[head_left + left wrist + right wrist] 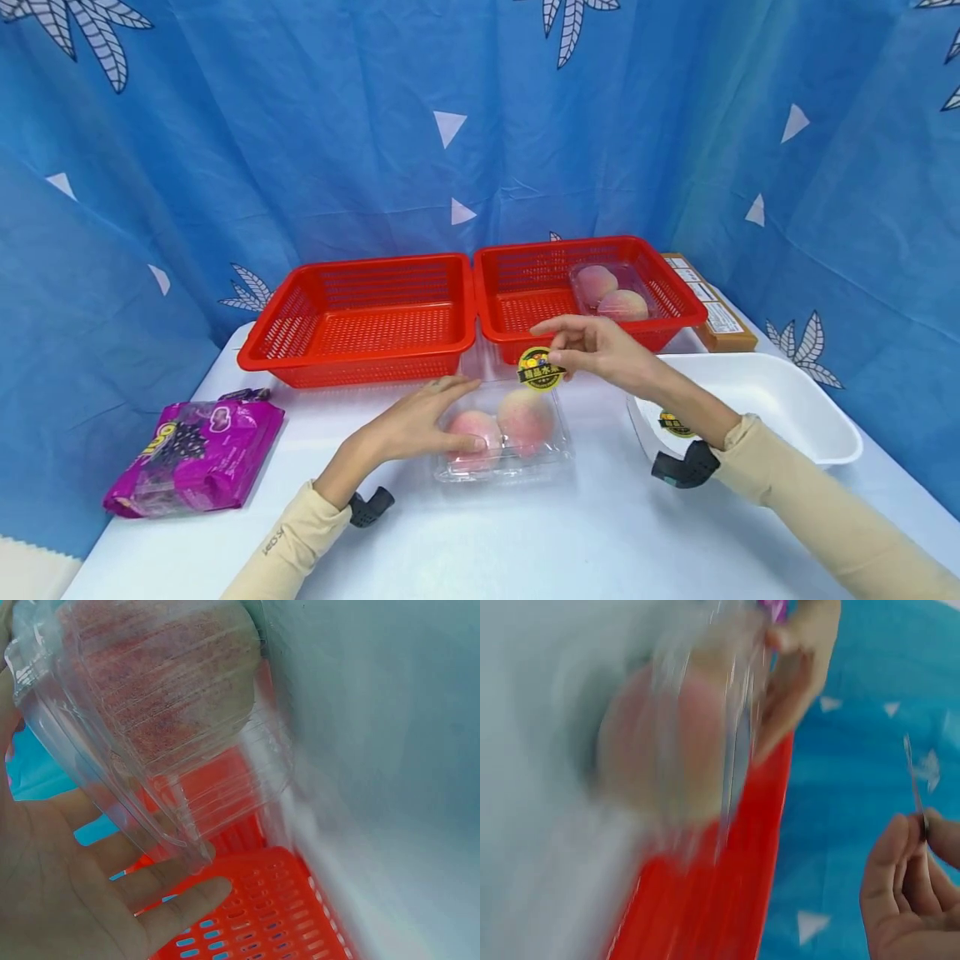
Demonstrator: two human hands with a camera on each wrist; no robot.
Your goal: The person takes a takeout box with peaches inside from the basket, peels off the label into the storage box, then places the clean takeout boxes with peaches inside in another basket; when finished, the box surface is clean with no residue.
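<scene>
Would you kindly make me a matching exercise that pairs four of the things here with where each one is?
Things:
1. Raised round label
2. Front peach pack
3. Rear peach pack
4. Purple bag

Places:
A. Inside the right red basket
B. Near the left end of the table
C. Pinched by the right hand
D. Against the left hand

Pairs: 1-C, 2-D, 3-A, 4-B.

White tub is partly blocked by the right forearm; peach pack is badly smeared in the right wrist view, chopped off up top in the left.
</scene>
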